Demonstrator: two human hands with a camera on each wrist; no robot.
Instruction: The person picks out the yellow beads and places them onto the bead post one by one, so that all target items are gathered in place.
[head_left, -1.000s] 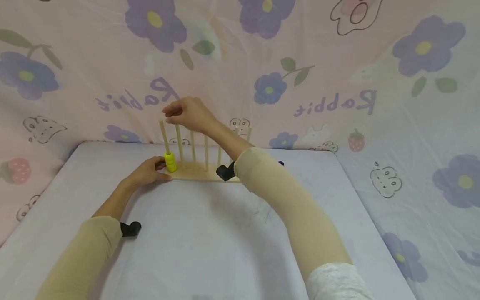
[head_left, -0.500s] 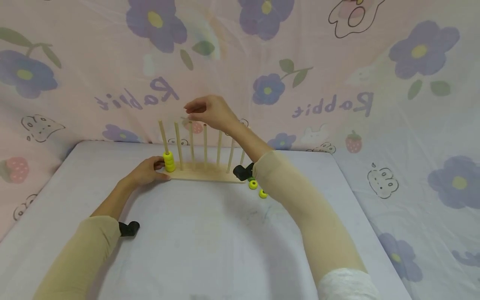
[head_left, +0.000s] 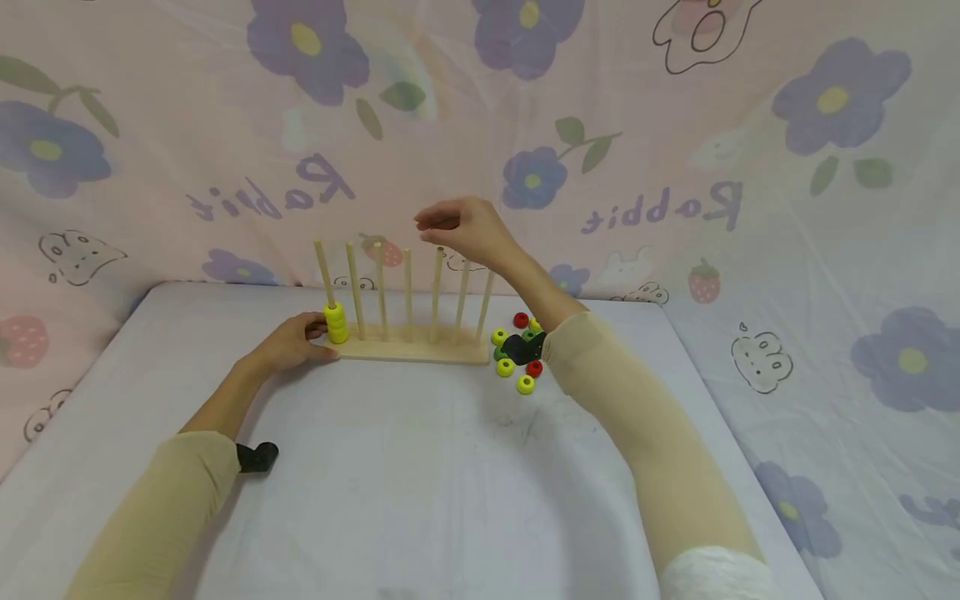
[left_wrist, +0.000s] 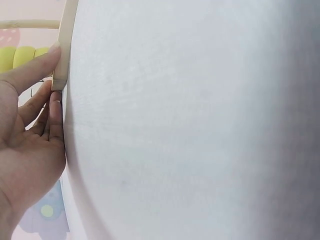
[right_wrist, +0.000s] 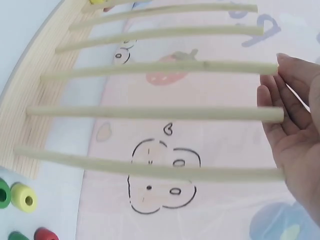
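Observation:
A wooden peg rack (head_left: 411, 353) stands toward the back of the table, with several upright pegs. Yellow beads (head_left: 337, 323) are stacked low on its leftmost peg. My left hand (head_left: 288, 343) holds the rack's left end; the left wrist view shows the thumb (left_wrist: 42, 65) on the base and the other fingers by its end. Above the right half of the rack hovers my right hand (head_left: 472, 229), fingers loosely bent and nothing between them. In the right wrist view that hand (right_wrist: 300, 110) is beside the peg tips.
Loose yellow, red and green beads lie right of the rack, among them a red bead (head_left: 521, 320) and a yellow bead (head_left: 525, 384). My right forearm and its black wrist mount (head_left: 522, 349) partly cover them. A printed cloth (head_left: 450, 125) hangs behind the table.
My right hand has moved rightward over the peg tips, away from the leftmost peg. More loose beads show beside the rack. The left hand has stayed at the rack's end.

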